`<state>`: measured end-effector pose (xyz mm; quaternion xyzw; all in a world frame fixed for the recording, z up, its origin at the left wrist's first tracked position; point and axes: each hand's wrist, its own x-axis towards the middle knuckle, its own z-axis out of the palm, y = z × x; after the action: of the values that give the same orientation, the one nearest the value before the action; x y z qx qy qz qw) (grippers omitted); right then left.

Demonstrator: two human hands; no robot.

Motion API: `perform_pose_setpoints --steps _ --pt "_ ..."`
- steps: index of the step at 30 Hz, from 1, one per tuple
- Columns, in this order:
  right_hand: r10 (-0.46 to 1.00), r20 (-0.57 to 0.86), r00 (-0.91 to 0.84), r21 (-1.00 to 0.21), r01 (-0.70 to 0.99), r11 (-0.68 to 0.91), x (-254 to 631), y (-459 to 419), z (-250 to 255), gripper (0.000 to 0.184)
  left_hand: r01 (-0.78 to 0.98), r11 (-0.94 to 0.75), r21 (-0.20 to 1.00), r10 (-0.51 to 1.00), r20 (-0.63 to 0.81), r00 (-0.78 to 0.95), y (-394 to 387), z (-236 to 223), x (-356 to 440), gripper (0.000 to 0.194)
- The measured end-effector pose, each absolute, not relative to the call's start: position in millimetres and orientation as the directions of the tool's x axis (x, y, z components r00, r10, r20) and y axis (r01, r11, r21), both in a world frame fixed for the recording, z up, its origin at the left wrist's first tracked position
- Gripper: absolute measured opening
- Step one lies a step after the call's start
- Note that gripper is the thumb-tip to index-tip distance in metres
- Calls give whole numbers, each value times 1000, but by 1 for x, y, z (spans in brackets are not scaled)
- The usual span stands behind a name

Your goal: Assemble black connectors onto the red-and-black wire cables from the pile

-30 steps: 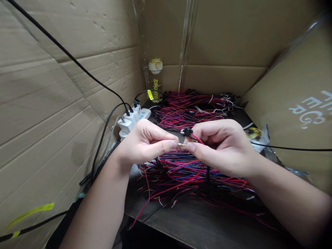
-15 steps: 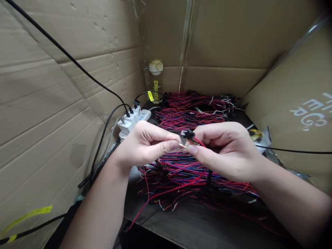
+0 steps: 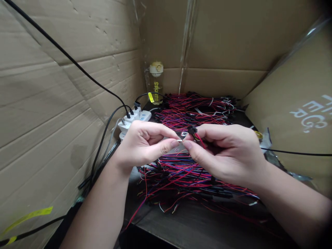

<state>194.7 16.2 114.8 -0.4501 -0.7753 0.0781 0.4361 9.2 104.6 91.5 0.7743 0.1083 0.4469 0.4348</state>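
Cardboard walls (image 3: 64,79) enclose a dark worktable (image 3: 207,228) heaped with bundles of red, blue and black wire leads (image 3: 186,173), a second pile (image 3: 197,107) lying behind it. A white power strip (image 3: 131,121) with black plugs sits at the left edge near a small bottle (image 3: 156,83) in the corner.

Above the near heap, the left hand (image 3: 145,143) pinches a tiny metal wire tip (image 3: 179,140) between thumb and forefinger, its other fingers curled in. The right hand (image 3: 225,152) meets it fingertip to fingertip, gripping a small black connector (image 3: 192,130) with red leads trailing back under the palm.

The wire looks thin, limp and nearly weightless — likely to bend or slip unless held close behind its bare end. The connector appears rigid plastic, best gripped by its flat sides — not by its leads.
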Motion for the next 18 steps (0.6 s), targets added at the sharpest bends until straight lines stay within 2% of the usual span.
perform_pose_setpoints --steps 3,5,9,14,18 --pt "717 666 -205 -422 689 589 194 14 115 25 -235 -612 755 541 616 572 105 91 9 4" --pt "719 669 -189 -426 696 579 193 13 116 25 -226 -632 741 535 628 566 105 90 9 5" --pt "804 582 -124 -588 619 521 193 13 119 28 -207 -669 714 533 655 536 105 88 8 8" --pt "944 315 -101 -842 429 327 197 15 123 37 -241 -731 639 464 724 510 106 87 9 4" --pt "980 160 -118 -910 366 193 200 15 126 46 -214 -767 605 443 741 505 106 88 9 4"
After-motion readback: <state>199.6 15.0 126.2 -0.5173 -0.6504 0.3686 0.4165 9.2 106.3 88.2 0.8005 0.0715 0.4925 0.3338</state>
